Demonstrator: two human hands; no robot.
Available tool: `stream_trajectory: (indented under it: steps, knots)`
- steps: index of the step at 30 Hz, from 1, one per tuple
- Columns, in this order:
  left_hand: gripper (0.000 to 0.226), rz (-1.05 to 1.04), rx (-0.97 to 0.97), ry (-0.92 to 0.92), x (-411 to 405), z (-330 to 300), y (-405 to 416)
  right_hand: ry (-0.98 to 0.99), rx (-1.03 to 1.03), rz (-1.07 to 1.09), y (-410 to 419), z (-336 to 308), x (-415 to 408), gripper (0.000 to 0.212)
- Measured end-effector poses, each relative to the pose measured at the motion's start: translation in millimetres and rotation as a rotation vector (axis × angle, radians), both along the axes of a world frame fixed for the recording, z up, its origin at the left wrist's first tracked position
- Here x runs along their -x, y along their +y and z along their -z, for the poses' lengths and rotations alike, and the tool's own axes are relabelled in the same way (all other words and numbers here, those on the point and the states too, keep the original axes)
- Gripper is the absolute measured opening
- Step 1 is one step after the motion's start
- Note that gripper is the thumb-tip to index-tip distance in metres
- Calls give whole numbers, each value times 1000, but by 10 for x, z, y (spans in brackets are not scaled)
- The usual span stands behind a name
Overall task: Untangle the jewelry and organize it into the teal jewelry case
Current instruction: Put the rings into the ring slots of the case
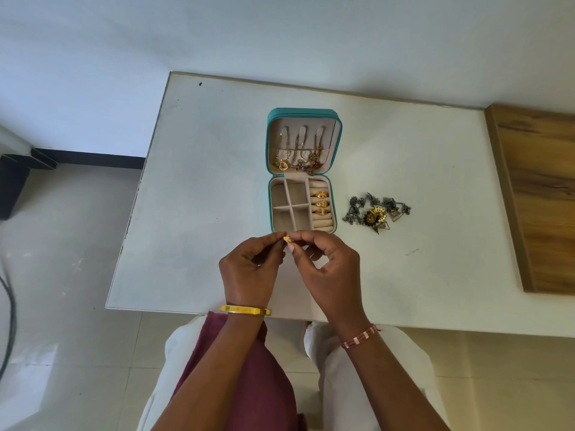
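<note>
- Teal jewelry case (338, 141) is lying open on the white table (404, 275) in the head view, its lid folded back away from me and its tray on the near side.
- I am seeing gold chains (300, 150) hanging from the hooks in the lid, their ends gathering in the pocket at its lower edge, where a heart pendant (282, 165) is showing.
- I am counting three gold rings (321, 203) sitting in the ring rolls along the tray's right side; the square compartments (287, 209) to their left are showing only lining.
- I am watching the left hand (249, 272) and the right hand (329, 269) meeting just in front of the tray's near edge, above the table.
- Both hands are curling their fingertips together and pinching one small gold ring (288, 240) between them; I cannot tell which hand is carrying more of it.
- I am noting a gold bangle (245, 310) circling the left wrist and a red-and-white thread bracelet (359, 336) circling the right.
- I am finding a tangled pile of dark and gold earrings (376, 210) lying on the table to the right of the case, apart from it.
- I am seeing a wooden board (538, 197) lying along the table's right edge.
</note>
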State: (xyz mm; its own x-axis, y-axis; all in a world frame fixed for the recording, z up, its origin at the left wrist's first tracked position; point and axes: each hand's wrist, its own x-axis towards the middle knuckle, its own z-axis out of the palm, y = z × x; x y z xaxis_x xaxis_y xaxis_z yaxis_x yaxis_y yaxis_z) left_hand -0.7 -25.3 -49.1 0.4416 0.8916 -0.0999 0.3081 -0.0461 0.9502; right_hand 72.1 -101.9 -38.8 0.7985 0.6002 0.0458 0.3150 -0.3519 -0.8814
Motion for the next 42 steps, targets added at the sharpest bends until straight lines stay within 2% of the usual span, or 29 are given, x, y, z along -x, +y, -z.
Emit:
stream_trajectory:
  steps: [3,8,13,26,34,42]
  knots:
    - [27,16,29,6,-6,7,-2,-68,10,-3,-6,10,-17,19]
    - [26,26,-35,5,-18,8,-4,-116,6,14,-39,-46,-141,18]
    - [20,-19,-140,60,-32,38,11,-333,78,107,-135,-78,-489,17]
    - [22,-72,-102,101,-51,68,24,-808,316,-135,-32,85,-642,21]
    - [22,-69,-102,97,-44,78,28,-879,401,-234,-19,83,-676,17]
    - [22,-66,-91,97,-46,71,22,-818,419,-175,-49,139,-572,23]
